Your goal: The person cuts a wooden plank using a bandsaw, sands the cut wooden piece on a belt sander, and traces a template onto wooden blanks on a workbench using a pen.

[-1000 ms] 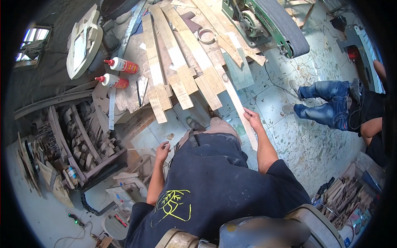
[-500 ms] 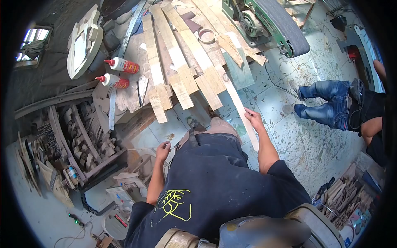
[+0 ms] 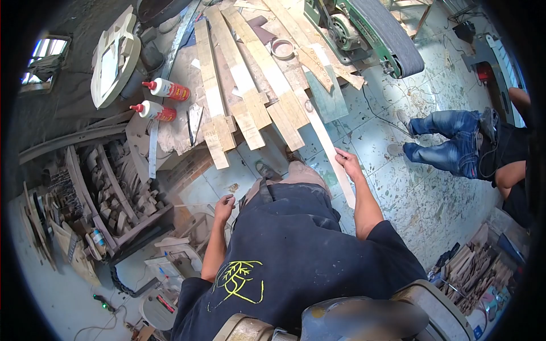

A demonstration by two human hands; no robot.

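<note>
My right hand (image 3: 349,164) is closed round the edge of a long pale wooden strip (image 3: 333,149). The strip slants from the workbench edge down past my right side, and its far end lies by the boards. Low on my left, my left hand (image 3: 225,208) hangs beside my shirt with its fingers curled; whatever they may hold is too small to make out. Several light wooden boards (image 3: 242,74) are laid side by side on the workbench (image 3: 176,128), their near ends overlapping shorter wooden pieces (image 3: 248,126) that stick out over the edge.
Two red-capped glue bottles (image 3: 170,89) lie on the bench's left, near a metal ruler (image 3: 153,149). A tape roll (image 3: 282,49) and a green belt sander (image 3: 369,40) are at the back. Another person in jeans (image 3: 446,142) is at right. Wood scraps (image 3: 480,267) fill the lower right.
</note>
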